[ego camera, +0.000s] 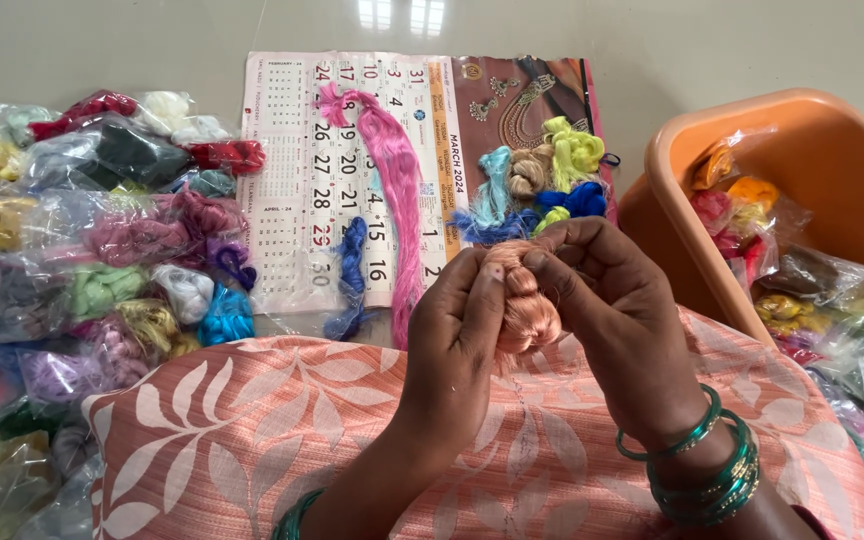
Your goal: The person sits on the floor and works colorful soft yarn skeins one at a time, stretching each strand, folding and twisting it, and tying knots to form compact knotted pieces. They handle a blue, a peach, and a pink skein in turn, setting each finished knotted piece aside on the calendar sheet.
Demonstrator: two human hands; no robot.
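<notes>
Looking left to right: left hand point(457, 320) and right hand point(597, 285), both hands closed round a peach silk thread bundle point(522, 300) above the lap. Seems feather-light, soft, slippery; I'd pinch it mid-coil so strands don't slide loose.

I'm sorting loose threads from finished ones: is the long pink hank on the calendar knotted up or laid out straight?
Laid out straight. The pink hank stretches lengthwise down the calendar, tied only at its top end.

Orange tub point(802, 130) cut off right, peach thread hank point(524, 305) partly hidden by fingers point(472, 300)
</notes>
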